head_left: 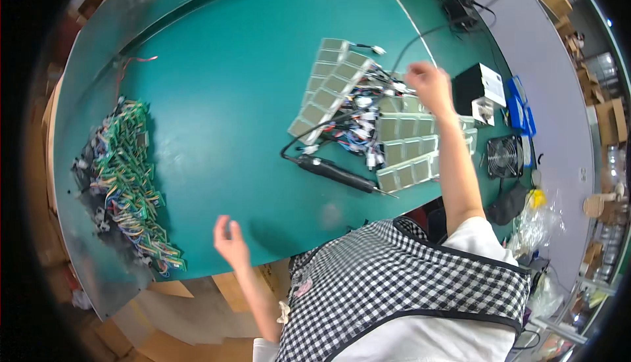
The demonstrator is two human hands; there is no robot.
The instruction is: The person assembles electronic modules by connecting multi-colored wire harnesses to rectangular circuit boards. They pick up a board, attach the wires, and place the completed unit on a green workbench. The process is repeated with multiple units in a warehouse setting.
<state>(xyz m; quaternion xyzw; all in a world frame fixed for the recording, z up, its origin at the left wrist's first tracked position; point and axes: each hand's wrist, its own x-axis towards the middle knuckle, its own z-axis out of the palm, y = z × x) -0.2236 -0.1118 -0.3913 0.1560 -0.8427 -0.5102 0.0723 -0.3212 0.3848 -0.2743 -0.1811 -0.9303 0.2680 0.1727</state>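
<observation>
My left hand [231, 240] hovers over the near edge of the green table with thumb and fingers apart, holding nothing. My right hand [430, 86] reaches over the far right of a heap of wired panel strips; its fingers look bent but are blurred, so I cannot tell whether they hold anything. Beneath and beside it lie pale strips of square panels [406, 128], with more strips [332, 89] fanned to the left. Between them is a tangle of wires with white connectors [358, 122]. In front of these rests a black electric screwdriver [336, 174], its cable running across the heap.
A long pile of green circuit boards with wires [131, 184] lies along the table's left side. At right stand a black-and-white box [483, 92], a blue plastic holder [520, 107] and a black fan [504, 156]. A black power adapter [460, 12] sits at the far right.
</observation>
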